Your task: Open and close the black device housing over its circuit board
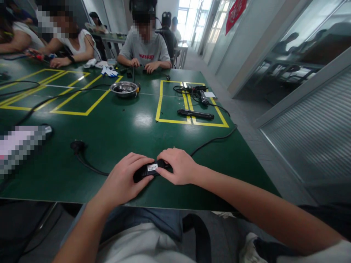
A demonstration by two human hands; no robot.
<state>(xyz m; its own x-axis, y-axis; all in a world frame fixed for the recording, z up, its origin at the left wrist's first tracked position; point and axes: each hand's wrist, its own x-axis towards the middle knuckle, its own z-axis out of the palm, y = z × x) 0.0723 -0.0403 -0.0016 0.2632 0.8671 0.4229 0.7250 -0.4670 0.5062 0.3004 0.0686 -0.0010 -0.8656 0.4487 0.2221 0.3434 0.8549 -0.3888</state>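
A black handheld device (145,172) with a small white label lies low over the green table near its front edge. My left hand (126,179) is wrapped round its left end, thumb in front and fingers behind. At the right end my right hand (177,166) grips the same device, its thumb close to the label. A black cable runs from the left side to a black plug (78,146) on the table. Another black cable (214,139) leads from behind my right hand toward the table's right edge.
A metal bowl (124,89) with dark small parts stands mid-table. Yellow tape (158,106) frames a dark rod-shaped tool (195,114) and tangled cables (189,91). A blurred-out object (20,146) lies at the left. Across the table a person (148,45) works; others sit at the left.
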